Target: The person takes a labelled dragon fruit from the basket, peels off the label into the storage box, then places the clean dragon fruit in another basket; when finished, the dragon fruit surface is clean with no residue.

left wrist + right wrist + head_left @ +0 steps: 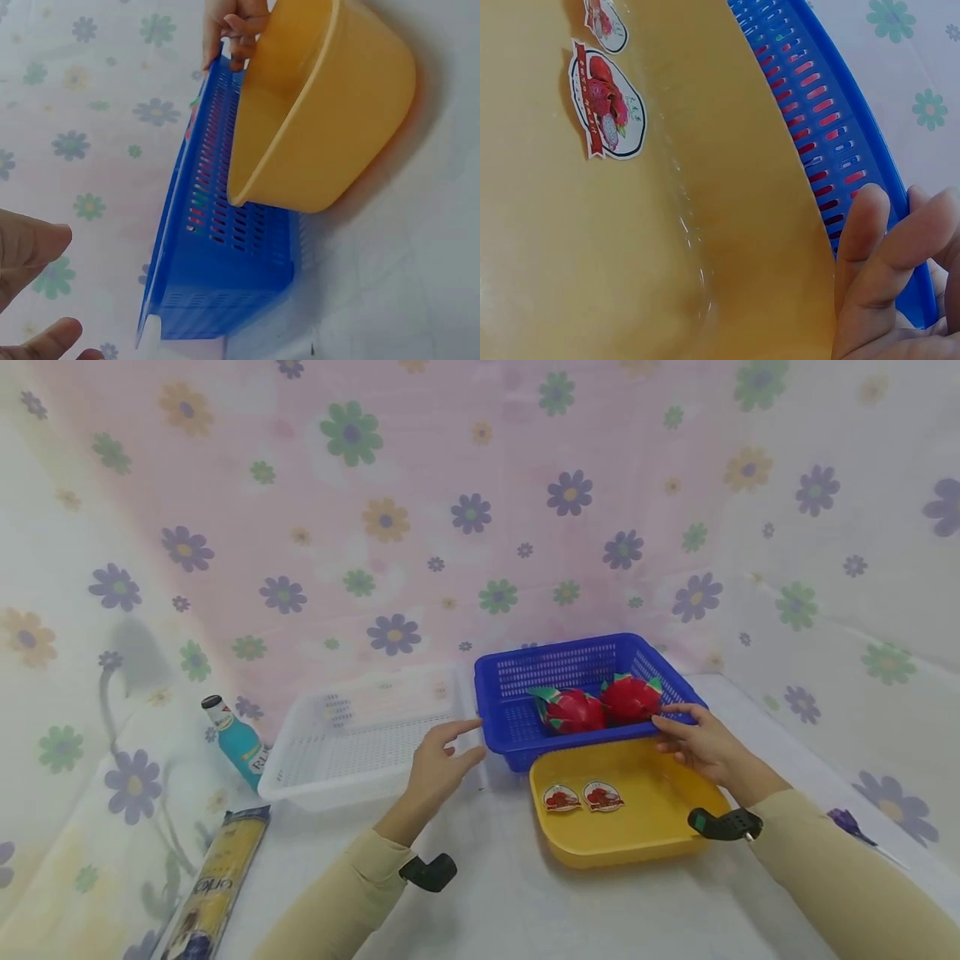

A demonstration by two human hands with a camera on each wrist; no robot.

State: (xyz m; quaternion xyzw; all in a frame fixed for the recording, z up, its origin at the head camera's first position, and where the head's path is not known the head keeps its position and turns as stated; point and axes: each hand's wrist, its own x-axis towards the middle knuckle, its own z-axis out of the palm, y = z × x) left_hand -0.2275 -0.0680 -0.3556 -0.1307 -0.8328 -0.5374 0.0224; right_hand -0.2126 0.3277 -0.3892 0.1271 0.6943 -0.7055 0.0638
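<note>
A blue plastic basket (551, 745) holds two red dragon fruits (573, 712) with green-tipped scales. At its front right rim my right hand (708, 747) grips the edge, and in the right wrist view the rim runs between the fingers (866, 225). My left hand (438, 768) is by the basket's left corner, thumb and fingers spread apart; the left wrist view shows a gap between its fingertips (56, 244) and the basket. Just in front of the blue basket stands a yellow basin (637, 847), with two dragon fruit stickers (603, 797) inside it.
A white basket (330, 789) stands to the left. Beside it a bottle of turquoise drink (242, 747) leans, and a yellow packet (217, 885) lies at the table's left edge. At right lies a small purple item (847, 820). Flowered cloth (465, 568) hangs behind.
</note>
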